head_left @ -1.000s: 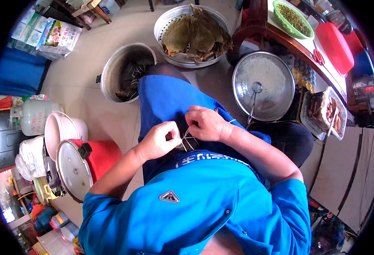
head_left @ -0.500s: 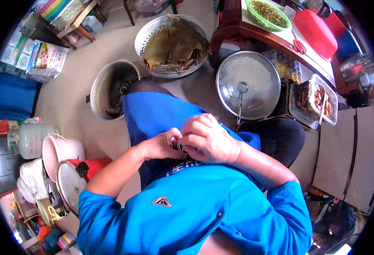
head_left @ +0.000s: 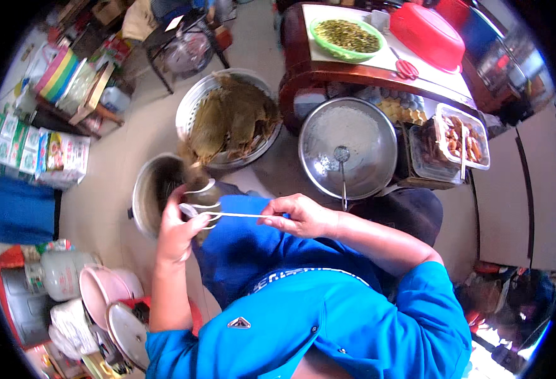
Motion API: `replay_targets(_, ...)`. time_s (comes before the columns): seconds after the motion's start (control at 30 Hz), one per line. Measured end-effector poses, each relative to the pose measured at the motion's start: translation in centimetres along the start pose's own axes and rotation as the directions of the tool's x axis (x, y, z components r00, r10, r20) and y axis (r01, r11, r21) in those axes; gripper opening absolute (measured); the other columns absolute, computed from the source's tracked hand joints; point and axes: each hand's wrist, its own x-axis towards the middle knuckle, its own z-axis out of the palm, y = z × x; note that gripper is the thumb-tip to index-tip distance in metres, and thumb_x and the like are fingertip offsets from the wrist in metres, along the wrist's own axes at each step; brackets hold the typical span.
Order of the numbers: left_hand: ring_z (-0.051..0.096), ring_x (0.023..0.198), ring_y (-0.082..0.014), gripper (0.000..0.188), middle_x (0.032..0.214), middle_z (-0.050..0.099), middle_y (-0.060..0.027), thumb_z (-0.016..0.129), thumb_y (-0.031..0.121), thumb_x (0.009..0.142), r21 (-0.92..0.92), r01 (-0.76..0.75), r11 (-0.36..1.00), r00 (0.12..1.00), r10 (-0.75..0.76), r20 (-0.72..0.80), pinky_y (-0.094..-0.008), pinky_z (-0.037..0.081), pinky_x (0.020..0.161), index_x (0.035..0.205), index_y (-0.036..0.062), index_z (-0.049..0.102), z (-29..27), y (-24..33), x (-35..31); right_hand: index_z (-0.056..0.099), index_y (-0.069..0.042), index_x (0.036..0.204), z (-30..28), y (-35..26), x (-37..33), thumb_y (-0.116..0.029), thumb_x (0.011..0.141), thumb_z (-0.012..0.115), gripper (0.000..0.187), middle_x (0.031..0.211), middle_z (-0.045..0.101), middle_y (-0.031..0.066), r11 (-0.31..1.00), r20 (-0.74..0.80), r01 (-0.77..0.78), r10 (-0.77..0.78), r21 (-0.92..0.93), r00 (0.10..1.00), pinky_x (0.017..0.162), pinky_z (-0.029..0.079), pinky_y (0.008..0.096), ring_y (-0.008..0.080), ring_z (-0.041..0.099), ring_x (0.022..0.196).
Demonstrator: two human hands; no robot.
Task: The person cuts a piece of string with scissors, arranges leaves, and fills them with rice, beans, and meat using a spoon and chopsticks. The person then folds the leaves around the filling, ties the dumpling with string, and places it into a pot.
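Note:
My left hand (head_left: 178, 228) is closed around an olive-brown leaf bundle (head_left: 197, 177), held above the rim of the metal pot (head_left: 140, 218). Pale string (head_left: 240, 215) loops round the bundle, whose outline is partly hidden by my fingers. From there the string runs taut to my right hand (head_left: 298, 216), which pinches it between thumb and fingers above my blue apron (head_left: 243, 240). Beyond the pot, a perforated basin (head_left: 183, 120) holds a heap of long olive-brown leaves (head_left: 230, 120).
At the right sits a steel bowl (head_left: 312, 170) of white grains with a spoon (head_left: 343, 180). Beside it are clear tubs of brown pieces (head_left: 470, 139). The table (head_left: 328, 11) bears a green bowl (head_left: 341, 55), red scissors (head_left: 407, 68) and a red basin (head_left: 426, 38). Buckets (head_left: 94, 290) stand left.
My hands have parted: the left moved forward and left with the bundle to the pot, while the right draws the string out straight. The view has shifted.

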Motion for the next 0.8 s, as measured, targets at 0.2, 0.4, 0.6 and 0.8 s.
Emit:
replay_targets(0.2, 0.056, 0.105, -0.0283, 0.05, 0.116, 0.056, -0.0154, 0.058, 0.008, 0.08, -0.232, -0.302, 0.925, 0.945, 0.258, -0.202, -0.0414, 0.043, 0.095, 0.126, -0.0016, 0.042, -2.7, 1.1, 1.0, 0.064, -0.005, 0.103, -11.8, 0.9, -2.4, -0.018, 0.083, 0.065, 0.024, 0.099, 0.066, 0.0108, 0.932, 0.254, 0.048, 0.048, -0.358, 0.966, 0.082, 0.049, 0.0355, 0.026, 0.063, 0.091)
replay_targets(0.4, 0.053, 0.106, -0.0232, 0.063, 0.119, 0.052, -0.0119, 0.063, 0.009, 0.075, 0.032, -0.328, 0.944, 0.914, 0.326, -0.241, -0.0361, 0.041, 0.094, 0.131, 0.0001, 0.036, -0.5, 1.1, 1.1, 0.066, -0.009, 0.093, -32.8, 4.2, -1.7, -0.017, 0.083, 0.053, 0.018, 0.086, 0.065, 0.0117, 0.384, -0.827, -0.761, -0.01, -0.522, 0.562, 0.075, 0.049, 0.0385, 0.0305, 0.062, 0.083)
replay_targets(0.6, 0.054, 0.101, -0.0206, 0.072, 0.115, 0.051, -0.0105, 0.064, 0.004, 0.069, 0.064, -0.224, 0.972, 0.936, 0.233, -0.265, -0.0345, 0.045, 0.089, 0.133, 0.0, 0.031, 1.9, 0.9, 1.9, 0.059, -0.011, 0.106, -46.6, 11.4, -4.9, -0.022, 0.084, 0.055, 0.025, 0.09, 0.064, 0.013, 0.205, -0.936, -0.934, -0.261, -0.292, 0.235, 0.074, 0.049, 0.0364, 0.0286, 0.062, 0.083)
replay_targets(0.8, 0.056, 0.102, -0.0233, 0.067, 0.115, 0.053, -0.0128, 0.061, 0.006, 0.07, 0.072, -0.239, 0.968, 0.913, 0.25, -0.323, -0.037, 0.044, 0.091, 0.131, -0.0021, 0.034, 2.3, 1.2, 2.7, 0.042, -0.005, 0.123, -48.2, 12.4, -8.1, -0.01, 0.084, 0.054, 0.041, 0.09, 0.06, 0.0077, 0.393, -0.823, -0.757, 0.001, -0.522, 0.568, 0.066, 0.049, 0.0306, 0.0214, 0.059, 0.074)
